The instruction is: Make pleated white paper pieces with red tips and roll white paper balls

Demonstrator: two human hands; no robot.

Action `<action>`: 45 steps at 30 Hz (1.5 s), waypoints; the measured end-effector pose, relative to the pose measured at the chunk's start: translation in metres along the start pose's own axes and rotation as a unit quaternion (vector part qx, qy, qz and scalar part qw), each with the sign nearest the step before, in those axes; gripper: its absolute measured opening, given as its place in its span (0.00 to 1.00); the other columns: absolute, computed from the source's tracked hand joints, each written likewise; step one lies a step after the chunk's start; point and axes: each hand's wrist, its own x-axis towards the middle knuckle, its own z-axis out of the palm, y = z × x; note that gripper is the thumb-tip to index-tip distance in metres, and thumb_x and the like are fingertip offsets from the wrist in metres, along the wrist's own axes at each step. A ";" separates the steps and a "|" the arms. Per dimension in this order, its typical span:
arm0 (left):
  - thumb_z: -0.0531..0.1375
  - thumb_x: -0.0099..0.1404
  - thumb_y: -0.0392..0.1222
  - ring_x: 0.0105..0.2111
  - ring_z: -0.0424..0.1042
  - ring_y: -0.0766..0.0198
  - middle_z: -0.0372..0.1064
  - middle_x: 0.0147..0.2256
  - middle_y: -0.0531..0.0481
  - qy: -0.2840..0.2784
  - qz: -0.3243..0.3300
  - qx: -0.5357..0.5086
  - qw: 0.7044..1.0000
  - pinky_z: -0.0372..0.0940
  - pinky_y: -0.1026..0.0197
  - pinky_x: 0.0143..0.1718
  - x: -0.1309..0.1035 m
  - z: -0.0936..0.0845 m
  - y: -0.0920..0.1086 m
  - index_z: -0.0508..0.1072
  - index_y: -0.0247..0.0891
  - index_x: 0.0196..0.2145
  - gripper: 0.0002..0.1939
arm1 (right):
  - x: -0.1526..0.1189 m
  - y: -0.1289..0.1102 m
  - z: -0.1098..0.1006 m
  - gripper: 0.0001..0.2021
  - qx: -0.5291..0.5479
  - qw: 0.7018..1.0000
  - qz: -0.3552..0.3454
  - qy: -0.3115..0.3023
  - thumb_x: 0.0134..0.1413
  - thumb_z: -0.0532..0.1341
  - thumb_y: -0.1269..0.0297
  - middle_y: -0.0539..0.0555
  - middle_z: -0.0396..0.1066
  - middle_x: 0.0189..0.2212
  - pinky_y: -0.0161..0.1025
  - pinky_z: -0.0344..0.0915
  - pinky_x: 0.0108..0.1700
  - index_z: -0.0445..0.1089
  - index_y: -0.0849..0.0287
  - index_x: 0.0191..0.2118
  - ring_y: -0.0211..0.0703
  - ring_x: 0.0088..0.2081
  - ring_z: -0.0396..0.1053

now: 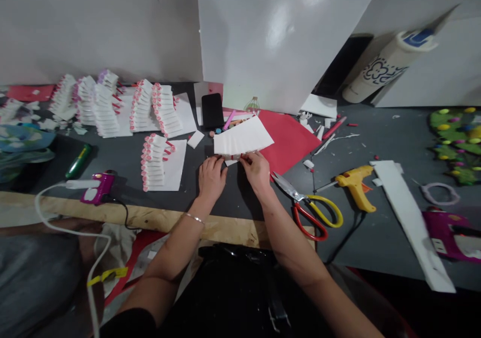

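In the head view a white foam piece (244, 136) with small red bits along its near edge lies in front of me. At its near left corner rests my left hand (212, 176), fingers stretched out flat on the table. My right hand (256, 170) pinches at the near edge, fingers closed; what sits between the fingertips is too small to make out. A red sheet (287, 137) lies partly beneath the foam piece. Scissors (300, 197) with one red and one yellow handle lie beside my right wrist.
A yellow glue gun (355, 185) lies to the right, near a long white foam strip (409, 217). Several white pieces with pink edges (154, 162) stand at left. Further left are a green marker (78, 160) and a purple power socket (97, 188). A white tumbler (379, 72) stands behind.
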 end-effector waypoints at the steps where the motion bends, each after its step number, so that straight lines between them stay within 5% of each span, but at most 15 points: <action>1: 0.54 0.70 0.41 0.54 0.66 0.47 0.70 0.51 0.35 0.008 -0.005 -0.003 1.000 0.62 0.47 0.53 0.000 0.000 0.000 0.70 0.36 0.54 0.17 | 0.000 0.000 0.000 0.06 0.000 1.000 0.000 0.001 0.56 0.60 0.65 0.54 0.71 0.32 0.39 0.62 0.35 0.75 0.57 0.32 0.45 0.33 0.69; 10: 0.55 0.71 0.41 0.41 0.70 0.54 0.74 0.37 0.44 0.061 -0.002 -0.024 0.998 0.62 0.54 0.45 -0.001 -0.003 0.004 0.76 0.40 0.39 0.10 | 0.000 0.000 -0.001 0.05 -0.004 1.000 -0.004 -0.003 0.57 0.61 0.65 0.53 0.70 0.31 0.37 0.60 0.34 0.74 0.57 0.32 0.44 0.32 0.67; 16: 0.54 0.71 0.40 0.39 0.70 0.58 0.72 0.34 0.45 0.063 0.033 -0.070 0.995 0.64 0.58 0.42 -0.002 -0.001 0.005 0.77 0.39 0.38 0.11 | 0.000 0.000 0.001 0.05 -0.008 1.000 -0.007 -0.001 0.57 0.61 0.66 0.54 0.70 0.32 0.37 0.61 0.35 0.73 0.57 0.31 0.44 0.33 0.67; 22: 0.58 0.68 0.40 0.28 0.70 0.66 0.73 0.29 0.52 0.032 -0.041 -0.150 0.987 0.60 0.64 0.29 0.000 -0.001 0.018 0.79 0.40 0.39 0.09 | 0.000 0.001 0.003 0.07 0.006 1.000 -0.014 0.000 0.57 0.59 0.65 0.54 0.70 0.33 0.38 0.62 0.35 0.73 0.57 0.31 0.44 0.34 0.68; 34: 0.62 0.65 0.38 0.31 0.75 0.61 0.80 0.33 0.45 0.025 -0.156 -0.207 0.965 0.66 0.61 0.36 0.023 0.011 0.038 0.81 0.37 0.39 0.08 | 0.000 0.000 0.001 0.06 -0.011 1.000 -0.020 -0.003 0.56 0.59 0.68 0.55 0.70 0.33 0.37 0.62 0.34 0.74 0.57 0.32 0.44 0.33 0.68; 45: 0.62 0.66 0.39 0.32 0.77 0.59 0.81 0.36 0.44 0.041 -0.159 -0.221 0.961 0.68 0.59 0.38 0.026 0.018 0.049 0.81 0.38 0.39 0.08 | 0.000 0.001 0.001 0.08 -0.018 1.000 -0.019 -0.005 0.55 0.57 0.70 0.55 0.70 0.33 0.37 0.60 0.33 0.73 0.57 0.31 0.44 0.32 0.66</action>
